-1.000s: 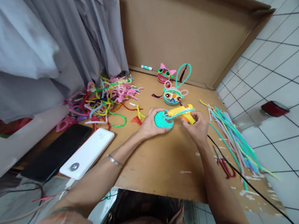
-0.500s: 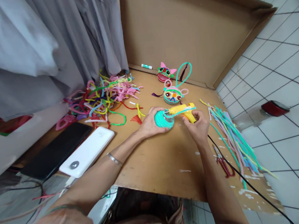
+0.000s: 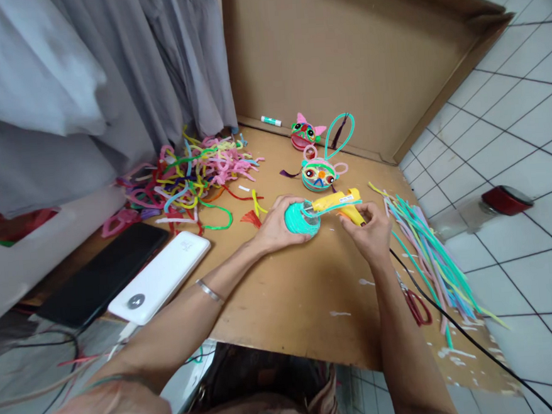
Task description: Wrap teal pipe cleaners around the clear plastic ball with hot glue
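My left hand (image 3: 280, 227) is closed around a rounded form (image 3: 300, 222) wrapped in turquoise pipe cleaner, its right side partly bare and see-through. In my right hand (image 3: 370, 231) is a yellow hot glue gun (image 3: 335, 201), held by the handle with its nozzle pointing left at the form's upper edge. A loose turquoise pipe cleaner end (image 3: 326, 212) runs from the form alongside the gun's barrel. Behind them sits a turquoise animal-face craft (image 3: 320, 174) with pink ring ears, and farther back a red and green one (image 3: 303, 133) with pink pointed ears.
Left lies a tangled heap of coloured pipe cleaners (image 3: 198, 174), with a white power bank (image 3: 160, 278) and a black slab (image 3: 104, 276) nearer me. Straight pipe cleaners (image 3: 435, 259), red-handled scissors (image 3: 418, 307) and the black cord (image 3: 454, 327) are right. A glue stick (image 3: 270, 121) lies at the back.
My right hand has shifted slightly right and the glue gun tilts a little differently, its nozzle still at the turquoise form. My left hand keeps its hold, almost unmoved.
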`<action>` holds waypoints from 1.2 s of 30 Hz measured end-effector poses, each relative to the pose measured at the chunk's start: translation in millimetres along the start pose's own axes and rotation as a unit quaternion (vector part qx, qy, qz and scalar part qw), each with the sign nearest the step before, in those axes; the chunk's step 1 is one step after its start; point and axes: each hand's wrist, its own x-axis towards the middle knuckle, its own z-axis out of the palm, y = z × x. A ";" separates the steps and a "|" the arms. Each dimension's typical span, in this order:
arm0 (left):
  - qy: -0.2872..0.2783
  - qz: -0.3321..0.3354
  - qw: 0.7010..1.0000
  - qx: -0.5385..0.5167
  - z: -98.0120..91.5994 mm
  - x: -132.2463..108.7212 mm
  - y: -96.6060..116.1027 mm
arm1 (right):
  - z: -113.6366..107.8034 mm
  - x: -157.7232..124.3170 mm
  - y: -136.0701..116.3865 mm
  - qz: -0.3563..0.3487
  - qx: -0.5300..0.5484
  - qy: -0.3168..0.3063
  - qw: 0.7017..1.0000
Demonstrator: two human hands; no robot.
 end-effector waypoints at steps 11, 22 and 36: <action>-0.017 -0.001 1.000 0.002 -0.1 -1.5 2.2 | 1.1 0.2 -0.6 0.002 0.000 0.008 1.000; -0.019 -0.004 1.000 -0.008 -0.1 -0.9 1.4 | -5.9 4.0 0.6 -0.003 -0.003 -0.028 1.000; -0.037 0.002 0.999 -0.014 -1.1 -1.3 2.4 | -7.4 5.4 -0.3 -0.018 -0.001 -0.032 0.999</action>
